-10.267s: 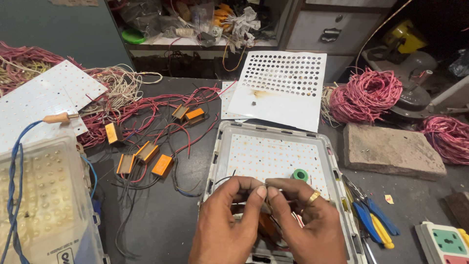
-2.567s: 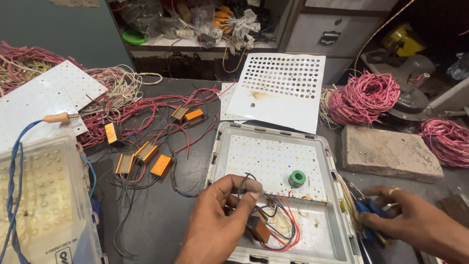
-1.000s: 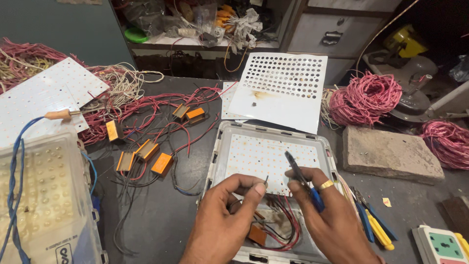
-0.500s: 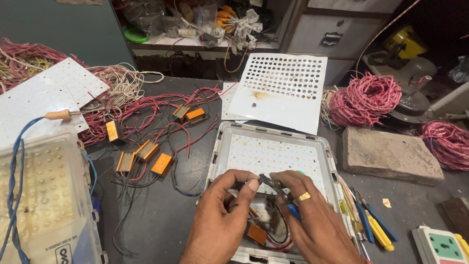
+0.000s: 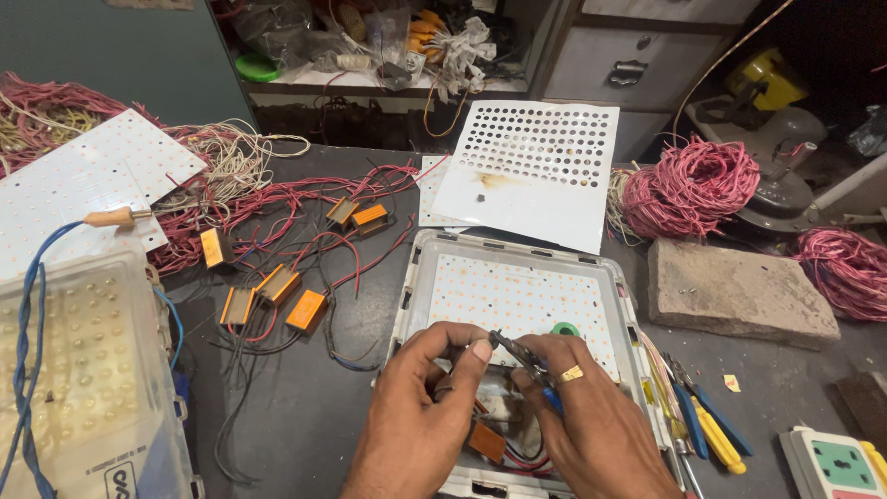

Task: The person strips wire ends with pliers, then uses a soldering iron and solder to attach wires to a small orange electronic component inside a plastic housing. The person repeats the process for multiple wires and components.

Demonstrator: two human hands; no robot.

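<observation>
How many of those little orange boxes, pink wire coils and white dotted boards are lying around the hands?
Small orange boxes on the bench: 5, e.g.
Pink wire coils: 2, and
White dotted boards: 3, the loose perforated sheet, one at far left, one inside the grey tray
Total: 10
Another orange box sits in the tray, below the hands.

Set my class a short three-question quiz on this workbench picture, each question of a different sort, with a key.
1. True or false: the right hand holds a small tool over the open lamp case.
2. Which lies nearest the right of the case? A) blue and yellow pliers B) a hammer C) a cup
3. Fill in: the perforated white sheet lies ___ the case, farther from the person.

Key: 1 true; 2 A; 3 beyond. The left hand pinches wires by the tool.
</observation>
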